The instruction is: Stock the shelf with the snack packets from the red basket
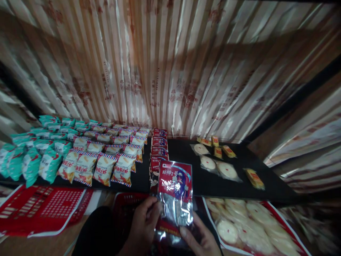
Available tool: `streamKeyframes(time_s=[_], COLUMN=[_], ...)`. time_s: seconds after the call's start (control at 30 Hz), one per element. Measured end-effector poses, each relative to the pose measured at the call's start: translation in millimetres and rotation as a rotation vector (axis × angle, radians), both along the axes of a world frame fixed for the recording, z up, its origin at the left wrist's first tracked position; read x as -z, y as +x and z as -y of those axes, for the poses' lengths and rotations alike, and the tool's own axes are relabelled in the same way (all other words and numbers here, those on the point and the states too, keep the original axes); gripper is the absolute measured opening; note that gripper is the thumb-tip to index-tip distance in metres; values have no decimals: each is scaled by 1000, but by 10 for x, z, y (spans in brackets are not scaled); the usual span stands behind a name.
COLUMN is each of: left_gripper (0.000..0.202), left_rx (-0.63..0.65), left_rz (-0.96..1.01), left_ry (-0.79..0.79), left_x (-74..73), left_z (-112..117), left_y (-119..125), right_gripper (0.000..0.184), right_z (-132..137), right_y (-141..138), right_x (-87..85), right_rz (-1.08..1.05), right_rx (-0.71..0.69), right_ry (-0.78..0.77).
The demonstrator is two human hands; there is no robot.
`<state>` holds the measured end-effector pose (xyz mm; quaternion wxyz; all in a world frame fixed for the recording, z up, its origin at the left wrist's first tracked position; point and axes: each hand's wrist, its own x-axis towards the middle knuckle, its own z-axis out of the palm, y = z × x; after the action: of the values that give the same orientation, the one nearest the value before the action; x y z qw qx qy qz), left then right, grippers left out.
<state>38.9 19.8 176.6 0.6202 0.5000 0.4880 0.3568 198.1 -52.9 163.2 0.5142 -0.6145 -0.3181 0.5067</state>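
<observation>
A glossy red and silver snack packet (176, 193) stands upright in front of me, a cartoon figure printed on its face. My right hand (199, 235) grips its lower right side, thumb across the front. At its left edge, my left hand (145, 222) is closed with the fingertips pinched against the wrapper. Another red wrapper (168, 230) shows just below; whether it is a separate packet I cannot tell. Right behind the held packet, a row of similar red packets (159, 151) runs back along the black shelf (183, 149).
Left on the shelf are rows of white shrimp-snack bags (103, 169) and teal bags (30, 165). Flat round wrapped cakes (226, 170) and small yellow packets (254, 178) lie to the right. Below are red baskets (45, 209), one holding round cakes (245, 224). Printed sheeting (165, 71) hangs behind.
</observation>
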Motion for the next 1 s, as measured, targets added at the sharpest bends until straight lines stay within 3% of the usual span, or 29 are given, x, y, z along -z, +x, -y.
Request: streamKeyframes(time_s=[0.17,0.33,0.53,0.7,0.8,1.0], left_gripper=[39,28,21,56,58,32], left_rx=[25,72,5,-46,-69,-108], left_rz=[-28,18,19,-110,-226,-457], left_ry=[138,109,123,247,337,501], left_x=[-205,-265,-65,183,167,69], left_z=[-236,-388,-583,-903,-1120,-1544], left_y=[83,134,321,486,576,740], right_gripper=[52,50,79,85,89,82], right_z=[-268,-465,-668,-1000,-1312,-2049], right_y=[-8,8,109,247,313,425], right_x=[-207,-302,-194,-95,-49,111], right_rz=[-12,-21,-144,-105,-63,80], right_rx=[33,57,101,115,117,156], right_ry=[58,123,101,139,165,219])
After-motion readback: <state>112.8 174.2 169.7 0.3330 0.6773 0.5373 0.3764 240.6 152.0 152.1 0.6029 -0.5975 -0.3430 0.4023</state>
